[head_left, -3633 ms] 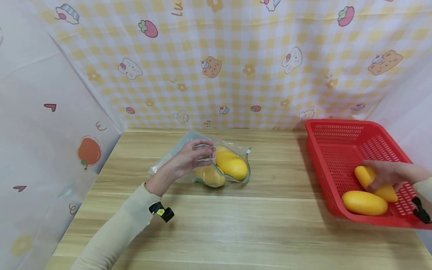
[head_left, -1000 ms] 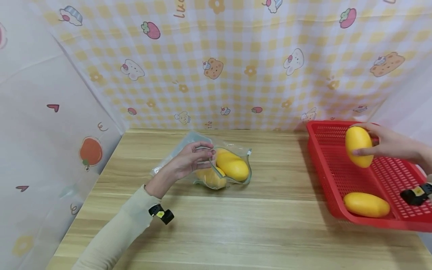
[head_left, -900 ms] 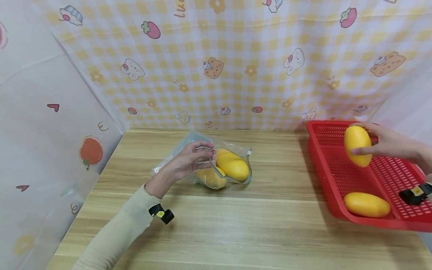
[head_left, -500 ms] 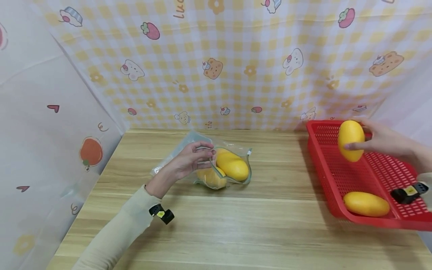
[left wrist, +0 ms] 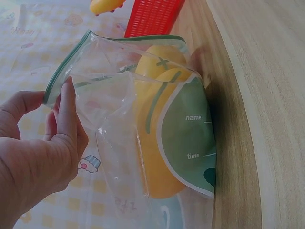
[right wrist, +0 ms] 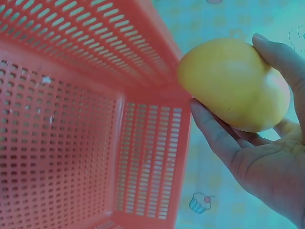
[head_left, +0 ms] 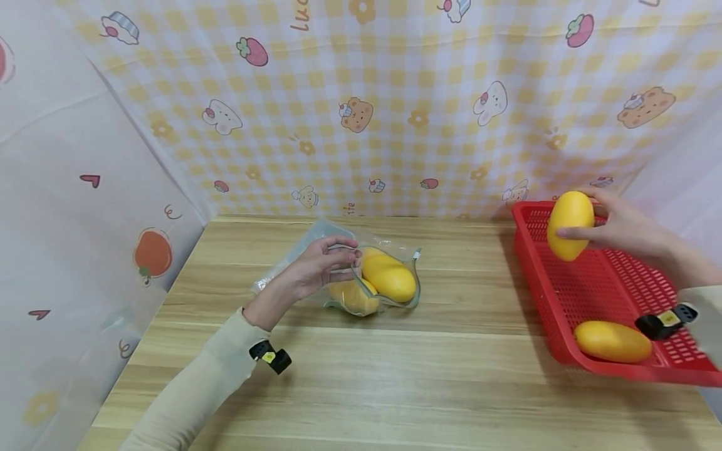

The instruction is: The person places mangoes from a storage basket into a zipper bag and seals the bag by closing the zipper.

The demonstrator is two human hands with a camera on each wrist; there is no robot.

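At the table's middle, my left hand (head_left: 316,266) pinches the green-edged mouth of a clear zip bag (left wrist: 114,119) between thumb and fingers, keeping that edge lifted. The bag lies on its side with yellow mangoes (head_left: 389,279) inside, and its opening faces right. A green printed patch with the words "name" and "time" shows on the bag in the left wrist view. My right hand (head_left: 620,225) grips another mango (right wrist: 233,83), thumb on one side and fingers on the other, up over the left part of the red basket (head_left: 536,282).
One more mango (head_left: 612,341) lies in the basket's near left corner. The basket stands at the right end of the wooden table (head_left: 395,382). A checked cloth (head_left: 395,94) hangs behind the table, and a white printed sheet (head_left: 73,238) covers the left side.
My right hand has taken a mango from the basket, raised it and carried it left toward the basket's left rim. My left hand has stayed at the bag's mouth.
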